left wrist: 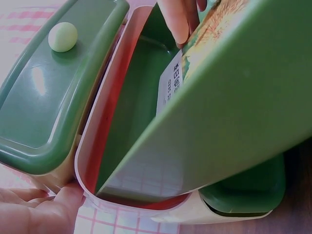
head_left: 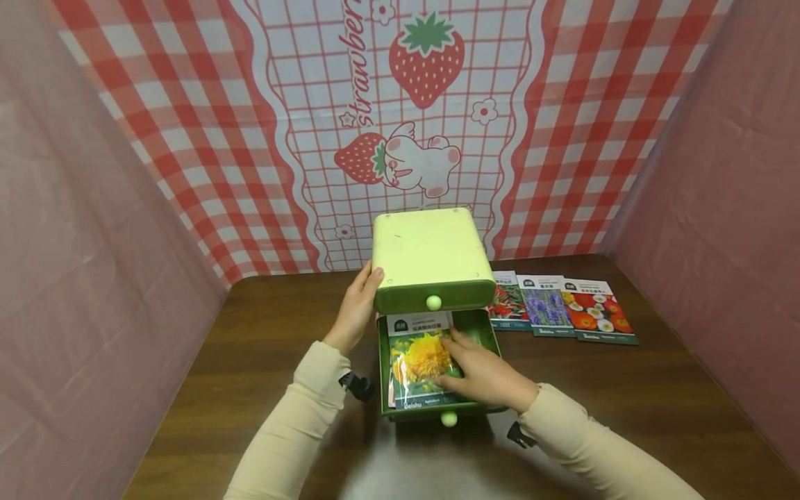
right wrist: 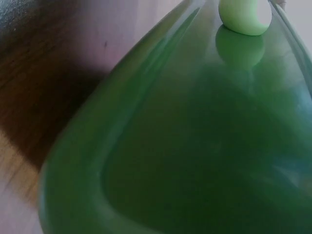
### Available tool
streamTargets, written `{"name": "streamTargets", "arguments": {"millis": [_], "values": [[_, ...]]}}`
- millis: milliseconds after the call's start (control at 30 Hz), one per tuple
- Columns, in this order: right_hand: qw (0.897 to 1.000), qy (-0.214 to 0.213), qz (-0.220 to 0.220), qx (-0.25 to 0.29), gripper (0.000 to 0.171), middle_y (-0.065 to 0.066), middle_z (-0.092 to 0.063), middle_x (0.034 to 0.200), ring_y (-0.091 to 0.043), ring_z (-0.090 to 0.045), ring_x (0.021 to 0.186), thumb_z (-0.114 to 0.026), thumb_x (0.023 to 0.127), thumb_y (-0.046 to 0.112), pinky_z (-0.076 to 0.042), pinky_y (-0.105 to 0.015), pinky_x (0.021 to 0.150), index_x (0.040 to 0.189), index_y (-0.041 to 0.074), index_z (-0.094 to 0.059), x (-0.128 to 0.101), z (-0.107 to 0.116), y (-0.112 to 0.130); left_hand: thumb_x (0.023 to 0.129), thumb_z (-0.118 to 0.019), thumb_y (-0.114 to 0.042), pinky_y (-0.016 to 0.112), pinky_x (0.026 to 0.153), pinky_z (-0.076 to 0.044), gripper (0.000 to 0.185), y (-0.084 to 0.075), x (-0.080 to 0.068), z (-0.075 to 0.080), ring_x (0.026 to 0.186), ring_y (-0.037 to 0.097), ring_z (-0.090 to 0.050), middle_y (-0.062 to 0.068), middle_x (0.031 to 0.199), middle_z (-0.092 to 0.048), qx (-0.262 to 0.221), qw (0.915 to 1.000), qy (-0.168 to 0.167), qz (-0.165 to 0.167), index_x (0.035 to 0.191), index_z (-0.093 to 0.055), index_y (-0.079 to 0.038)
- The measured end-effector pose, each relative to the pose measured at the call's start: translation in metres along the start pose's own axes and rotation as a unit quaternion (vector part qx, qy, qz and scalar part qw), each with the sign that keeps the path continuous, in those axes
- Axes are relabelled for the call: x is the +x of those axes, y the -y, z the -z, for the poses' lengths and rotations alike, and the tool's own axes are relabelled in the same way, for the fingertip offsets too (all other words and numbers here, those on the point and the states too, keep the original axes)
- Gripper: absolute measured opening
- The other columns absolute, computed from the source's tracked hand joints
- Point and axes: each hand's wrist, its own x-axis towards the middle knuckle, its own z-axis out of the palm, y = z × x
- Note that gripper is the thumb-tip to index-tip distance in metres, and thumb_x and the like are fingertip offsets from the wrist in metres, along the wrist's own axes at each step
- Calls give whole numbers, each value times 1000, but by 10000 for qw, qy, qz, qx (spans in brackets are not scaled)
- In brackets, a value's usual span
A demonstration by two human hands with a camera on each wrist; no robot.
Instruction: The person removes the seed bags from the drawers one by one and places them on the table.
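Observation:
A small light-green drawer cabinet (head_left: 431, 243) stands on the table. Its upper drawer front (head_left: 406, 297) is closed, while a green drawer (head_left: 490, 333) below is pulled out. Inside that drawer lies a seed packet (head_left: 415, 364) with a yellow flower picture, with another packet's edge showing under it. My right hand (head_left: 490, 371) reaches over the drawer's right side, fingers and thumb spread on the packet. My left hand (head_left: 356, 305) rests against the cabinet's left side near the front corner. In the left wrist view its fingers (left wrist: 66, 204) touch the casing. The right wrist view shows the drawer front (right wrist: 195, 146) and knob (right wrist: 245, 14).
Right of the cabinet, three more seed packets lie overlapping on the table: one with red peppers (head_left: 507, 302), one with purple flowers (head_left: 546, 305) and one with orange, red and white flowers (head_left: 600, 312). Behind hangs a red-checked strawberry cloth (head_left: 531, 139). Pink cloth walls (head_left: 719, 173) flank the table.

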Motion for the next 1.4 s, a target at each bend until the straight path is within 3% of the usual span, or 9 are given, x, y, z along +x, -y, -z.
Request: {"name": "streamTargets", "arguments": {"millis": [300, 533, 733, 933, 1167, 1300, 1400], "values": [[9988, 91, 175, 442, 76, -26, -23, 158, -42, -32, 143, -64, 93, 45, -36, -56, 113, 148, -2, -39, 2, -2, 0, 101, -44, -52, 43, 122, -24, 67, 0, 0, 0, 148, 21, -26, 2, 162, -26, -10, 10000, 40, -20, 157, -23, -21], [9972, -93, 84, 742, 73, -25, -28, 157, -44, -43, 136, -63, 94, 45, -42, -57, 108, 148, 2, -41, 2, -1, -1, 101, -44, -52, 44, 122, -25, 68, 0, -1, -1, 147, 22, -29, 3, 162, -25, -73, 9999, 80, -23, 157, -23, -20], [9935, -150, 38, 1130, 68, -22, -32, 156, -43, -44, 136, -62, 95, 44, -42, -60, 106, 149, 9, -41, 0, 2, -1, 101, -44, -51, 45, 122, -25, 68, 0, 0, -1, 147, 23, -29, 4, 162, -26, -148, 9999, 84, -31, 157, -23, -20], [9859, -93, 42, 1669, 65, -21, -39, 153, -41, -44, 136, -60, 96, 40, -41, -59, 107, 149, 7, -41, -1, 6, -2, 101, -44, -51, 46, 122, -24, 69, 0, 0, 0, 147, 26, -29, 6, 162, -25, -117, 9999, 111, -59, 157, -21, -18], [9573, -80, -128, 2887, 62, -24, -41, 150, -42, -48, 132, -59, 99, 28, -48, -50, 104, 148, -3, -37, 4, 7, -9, 101, -44, -52, 45, 122, -23, 69, 1, 0, 0, 148, 24, -26, 5, 162, -25, -116, 9998, 114, -64, 157, -22, -18], [9368, -144, -490, 3463, 62, -29, -41, 149, -42, -49, 131, -57, 100, 22, -50, -47, 103, 149, -7, -32, 6, 11, -9, 101, -44, -52, 46, 123, -22, 69, 1, 0, 0, 149, 24, -24, 4, 163, -24, -142, 9998, 128, -54, 158, -21, -18], [9153, -122, -775, 3951, 59, -32, -42, 146, -41, -51, 129, -53, 101, 15, -51, -43, 102, 149, -10, -28, 8, 12, -9, 101, -44, -52, 45, 123, -23, 69, 0, 0, 0, 149, 23, -25, 3, 163, -24, -160, 9998, 121, -21, 158, -21, -19]]}}
